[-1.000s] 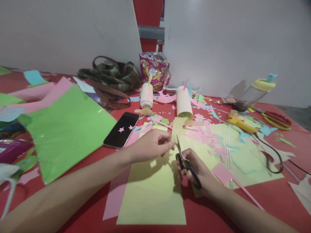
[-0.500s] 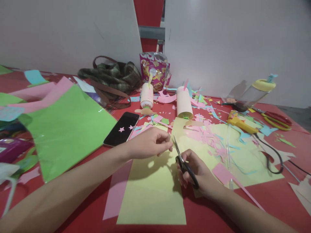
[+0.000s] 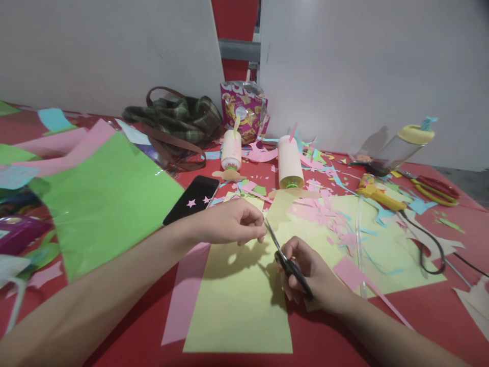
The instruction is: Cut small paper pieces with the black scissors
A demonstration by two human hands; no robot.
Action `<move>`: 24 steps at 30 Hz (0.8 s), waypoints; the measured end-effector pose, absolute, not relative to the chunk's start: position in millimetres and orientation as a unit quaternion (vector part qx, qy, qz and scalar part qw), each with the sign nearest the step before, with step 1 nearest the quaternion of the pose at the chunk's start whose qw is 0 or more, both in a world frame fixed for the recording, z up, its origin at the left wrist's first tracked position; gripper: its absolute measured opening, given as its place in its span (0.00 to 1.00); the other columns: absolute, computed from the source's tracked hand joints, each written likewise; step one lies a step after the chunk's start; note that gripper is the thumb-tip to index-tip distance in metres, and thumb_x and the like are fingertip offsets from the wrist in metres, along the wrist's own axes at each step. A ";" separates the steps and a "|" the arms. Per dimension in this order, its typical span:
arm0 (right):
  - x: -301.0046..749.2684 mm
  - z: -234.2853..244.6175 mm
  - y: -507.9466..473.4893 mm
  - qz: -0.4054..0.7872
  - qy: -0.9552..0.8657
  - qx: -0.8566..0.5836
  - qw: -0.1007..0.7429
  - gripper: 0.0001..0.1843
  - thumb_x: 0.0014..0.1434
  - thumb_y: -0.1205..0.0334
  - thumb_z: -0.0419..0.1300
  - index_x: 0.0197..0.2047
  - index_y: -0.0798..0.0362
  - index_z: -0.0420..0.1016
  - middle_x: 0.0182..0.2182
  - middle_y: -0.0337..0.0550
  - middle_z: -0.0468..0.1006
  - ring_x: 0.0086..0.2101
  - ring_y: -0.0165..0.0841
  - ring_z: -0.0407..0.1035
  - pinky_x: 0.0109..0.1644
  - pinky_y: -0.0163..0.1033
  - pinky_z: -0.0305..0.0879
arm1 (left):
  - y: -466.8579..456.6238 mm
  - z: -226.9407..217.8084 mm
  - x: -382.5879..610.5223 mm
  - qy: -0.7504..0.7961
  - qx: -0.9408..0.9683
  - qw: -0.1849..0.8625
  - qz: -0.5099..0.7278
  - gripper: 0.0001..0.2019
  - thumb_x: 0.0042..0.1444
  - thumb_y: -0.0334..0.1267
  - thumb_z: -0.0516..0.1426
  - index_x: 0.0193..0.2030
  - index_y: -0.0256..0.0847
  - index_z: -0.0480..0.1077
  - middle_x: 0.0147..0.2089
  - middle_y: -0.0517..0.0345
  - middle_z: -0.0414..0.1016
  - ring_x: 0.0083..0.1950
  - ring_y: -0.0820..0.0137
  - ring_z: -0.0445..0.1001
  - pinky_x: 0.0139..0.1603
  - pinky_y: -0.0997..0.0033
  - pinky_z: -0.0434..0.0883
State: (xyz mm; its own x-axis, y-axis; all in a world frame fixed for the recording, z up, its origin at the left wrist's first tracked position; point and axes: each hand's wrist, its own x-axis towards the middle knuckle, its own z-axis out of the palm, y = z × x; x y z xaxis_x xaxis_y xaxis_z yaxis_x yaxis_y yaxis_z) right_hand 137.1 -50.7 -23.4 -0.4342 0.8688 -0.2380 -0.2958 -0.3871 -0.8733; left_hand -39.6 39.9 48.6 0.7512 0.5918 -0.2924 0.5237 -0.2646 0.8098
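Observation:
My right hand (image 3: 311, 272) grips black-handled scissors (image 3: 293, 271), their blades pointing up and left. The blade tips sit close beside the fingertips of my left hand (image 3: 235, 221). Thumb and fingers of that left hand are pinched together at the end of a small yellow paper piece (image 3: 281, 206); the exact grip is partly hidden. Under both hands lies a large pale yellow sheet (image 3: 240, 306), with a pink sheet (image 3: 181, 300) showing along its left side. A phone (image 3: 191, 201) bearing small pink paper stars rests beyond my left forearm.
Two paper-wrapped bottles (image 3: 290, 160) (image 3: 231, 149) lie further back amid paper scraps. Green sheets (image 3: 110, 204) cover the left side. On the right are a yellow glue gun (image 3: 382, 198), red-and-yellow-handled scissors (image 3: 435, 189) and a clear bottle (image 3: 401, 148). A snack bag (image 3: 244, 112) stands behind.
My left hand has shifted slightly left, and the scissor tips have swung left towards it. The small yellow paper piece has moved slightly with them.

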 end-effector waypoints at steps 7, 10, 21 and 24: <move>138.3 -28.8 -50.6 0.758 -0.395 -0.351 0.382 0.20 0.41 0.60 0.63 0.29 0.51 0.53 0.14 0.27 0.66 0.10 0.20 0.58 0.12 0.25 0.53 | 44.5 45.8 -43.7 0.314 0.793 0.521 0.029 0.11 0.46 0.37 0.51 0.18 0.35 0.63 0.14 0.64 0.61 0.17 0.80 0.58 0.17 0.81 0.54; 138.6 -29.1 -50.1 0.764 -0.399 -0.350 0.366 0.19 0.41 0.61 0.63 0.29 0.51 0.52 0.14 0.27 0.66 0.10 0.20 0.58 0.12 0.24 0.52 | 46.8 45.2 -45.7 0.301 0.790 0.533 0.017 0.11 0.47 0.36 0.51 0.17 0.36 0.62 0.14 0.64 0.61 0.17 0.80 0.58 0.18 0.81 0.54; 143.1 -31.8 -49.5 0.798 -0.385 -0.352 0.301 0.17 0.42 0.68 0.62 0.29 0.52 0.55 0.15 0.31 0.71 0.09 0.20 0.60 0.09 0.21 0.49 | 53.1 38.1 -53.9 0.277 0.790 0.544 -0.054 0.10 0.45 0.36 0.52 0.17 0.36 0.64 0.12 0.64 0.61 0.14 0.82 0.55 0.13 0.82 0.50; 142.9 -29.6 -49.3 0.803 -0.385 -0.358 0.281 0.16 0.44 0.69 0.61 0.29 0.52 0.55 0.12 0.30 0.70 0.09 0.20 0.59 0.09 0.20 0.49 | 54.2 38.5 -55.2 0.270 0.787 0.550 -0.073 0.09 0.45 0.36 0.52 0.19 0.36 0.68 0.12 0.64 0.61 0.14 0.81 0.56 0.13 0.82 0.50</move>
State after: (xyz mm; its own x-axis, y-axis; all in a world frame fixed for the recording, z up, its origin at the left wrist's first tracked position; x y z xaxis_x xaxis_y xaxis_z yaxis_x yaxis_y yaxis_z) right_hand 142.9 -49.3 -29.6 -0.5857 0.7273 -0.3578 -0.1764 -0.5452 -0.8195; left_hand -55.2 54.2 38.5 0.8439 0.3443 -0.4114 0.5044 -0.2485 0.8269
